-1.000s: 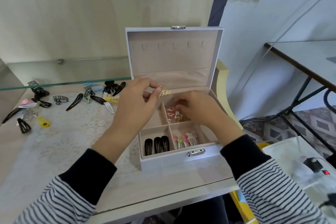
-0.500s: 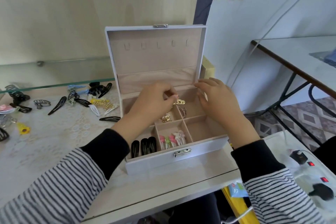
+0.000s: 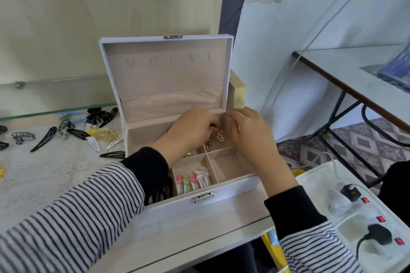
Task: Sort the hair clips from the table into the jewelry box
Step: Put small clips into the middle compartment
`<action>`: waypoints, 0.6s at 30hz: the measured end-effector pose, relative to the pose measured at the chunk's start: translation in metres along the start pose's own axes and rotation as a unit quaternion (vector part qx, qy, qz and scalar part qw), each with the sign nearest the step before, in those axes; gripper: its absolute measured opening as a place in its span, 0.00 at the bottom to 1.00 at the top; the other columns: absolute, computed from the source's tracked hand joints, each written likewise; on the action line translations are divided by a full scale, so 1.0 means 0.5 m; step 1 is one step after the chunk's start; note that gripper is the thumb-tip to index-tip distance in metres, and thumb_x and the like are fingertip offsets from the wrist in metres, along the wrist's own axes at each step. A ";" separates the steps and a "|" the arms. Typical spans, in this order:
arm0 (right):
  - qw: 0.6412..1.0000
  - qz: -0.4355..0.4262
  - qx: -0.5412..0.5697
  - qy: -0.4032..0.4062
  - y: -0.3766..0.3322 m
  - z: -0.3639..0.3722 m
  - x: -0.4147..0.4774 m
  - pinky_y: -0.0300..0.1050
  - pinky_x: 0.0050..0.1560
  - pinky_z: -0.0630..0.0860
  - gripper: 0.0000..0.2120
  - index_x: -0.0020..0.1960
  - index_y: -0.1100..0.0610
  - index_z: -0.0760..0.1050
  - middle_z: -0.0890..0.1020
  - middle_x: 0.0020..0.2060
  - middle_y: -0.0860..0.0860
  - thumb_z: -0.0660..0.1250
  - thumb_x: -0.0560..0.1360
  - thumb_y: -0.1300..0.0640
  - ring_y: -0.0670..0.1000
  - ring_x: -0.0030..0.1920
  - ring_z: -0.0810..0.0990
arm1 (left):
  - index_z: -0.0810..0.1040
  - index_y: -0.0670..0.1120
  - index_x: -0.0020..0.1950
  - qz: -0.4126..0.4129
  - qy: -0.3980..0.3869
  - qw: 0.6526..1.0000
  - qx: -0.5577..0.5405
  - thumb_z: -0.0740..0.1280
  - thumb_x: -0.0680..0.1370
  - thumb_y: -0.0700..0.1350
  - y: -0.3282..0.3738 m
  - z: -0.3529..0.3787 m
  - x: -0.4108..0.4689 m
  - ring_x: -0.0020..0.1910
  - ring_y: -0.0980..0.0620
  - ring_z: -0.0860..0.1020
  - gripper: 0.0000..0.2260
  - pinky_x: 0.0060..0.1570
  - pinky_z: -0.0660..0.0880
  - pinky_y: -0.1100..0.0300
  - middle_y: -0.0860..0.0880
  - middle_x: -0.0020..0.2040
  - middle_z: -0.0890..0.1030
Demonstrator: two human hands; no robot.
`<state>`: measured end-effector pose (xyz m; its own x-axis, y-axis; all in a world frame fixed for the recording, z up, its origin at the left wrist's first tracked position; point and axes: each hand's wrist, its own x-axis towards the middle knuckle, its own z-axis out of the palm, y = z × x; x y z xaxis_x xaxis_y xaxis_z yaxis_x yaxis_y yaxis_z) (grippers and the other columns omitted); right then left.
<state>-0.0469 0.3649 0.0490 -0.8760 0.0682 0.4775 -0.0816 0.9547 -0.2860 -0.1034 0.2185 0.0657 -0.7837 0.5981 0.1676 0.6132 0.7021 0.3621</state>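
The white jewelry box [image 3: 239, 186] stands open on the table, its lid upright. My left hand [image 3: 190, 127] reaches over the back compartments and pinches a gold ring clip [image 3: 219, 137] above the divider. Close beside it on the right, my right hand [image 3: 251, 135] hovers over the back right compartment with fingers fairly straight and nothing in them. Pastel clips [image 3: 193, 180] fill the front middle compartment. Black clips [image 3: 162, 193] in the front left compartment are half hidden by my sleeve. Loose clips lie left of the box: a black snap clip [image 3: 44, 138], gold clips [image 3: 103, 134], a black claw clip [image 3: 97, 115].
A glass shelf [image 3: 55, 111] runs along the wall behind the loose clips. A white power strip [image 3: 366, 217] with plugs and red switches lies low at the right. Another table [image 3: 355, 77] stands further right. The front right compartment [image 3: 230, 165] of the box holds nothing.
My left hand carried the gold ring clip from the box's left side to over the back compartments. My right hand left the middle compartment and went to the back right. The view shifted right.
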 end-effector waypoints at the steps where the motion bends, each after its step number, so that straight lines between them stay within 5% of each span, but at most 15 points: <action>1: 1.000 0.000 0.001 0.002 0.000 0.000 0.001 0.53 0.47 0.78 0.20 0.50 0.57 0.81 0.83 0.47 0.52 0.52 0.74 0.53 0.58 0.51 0.78 | 0.85 0.48 0.48 0.006 -0.005 1.000 0.004 0.66 0.76 0.41 0.000 0.003 0.003 0.44 0.49 0.79 0.08 0.41 0.72 0.57 0.50 0.41 0.84; 8: 1.000 0.003 0.011 0.012 0.001 -0.004 -0.001 0.51 0.45 0.78 0.13 0.47 0.57 0.81 0.83 0.44 0.52 0.58 0.75 0.57 0.57 0.49 0.78 | 0.84 0.48 0.54 0.001 -0.030 1.000 0.009 0.63 0.77 0.40 0.007 0.002 0.006 0.49 0.47 0.80 0.12 0.48 0.74 0.55 0.48 0.48 0.85; 12: 1.000 0.002 0.014 0.011 0.001 -0.003 0.001 0.52 0.47 0.77 0.16 0.50 0.57 0.81 0.83 0.45 0.53 0.56 0.75 0.55 0.57 0.49 0.78 | 0.81 0.54 0.59 -0.011 0.030 0.999 0.003 0.61 0.77 0.42 0.013 -0.023 -0.022 0.55 0.52 0.79 0.16 0.51 0.75 0.57 0.55 0.55 0.83; 18: 1.000 0.008 -0.024 0.016 -0.005 -0.019 -0.001 0.51 0.44 0.75 0.11 0.51 0.57 0.81 0.83 0.47 0.54 0.61 0.76 0.59 0.59 0.49 0.79 | 0.81 0.58 0.56 -0.031 0.127 0.991 -0.015 0.60 0.77 0.43 0.004 -0.077 -0.105 0.40 0.58 0.75 0.15 0.43 0.76 0.56 0.59 0.45 0.81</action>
<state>-0.0417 0.3651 0.0575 -0.8614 0.0918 0.4995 -0.0448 0.9660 -0.2547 -0.0648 0.1733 0.0930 -0.8212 0.4355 0.3687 0.5636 0.7202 0.4046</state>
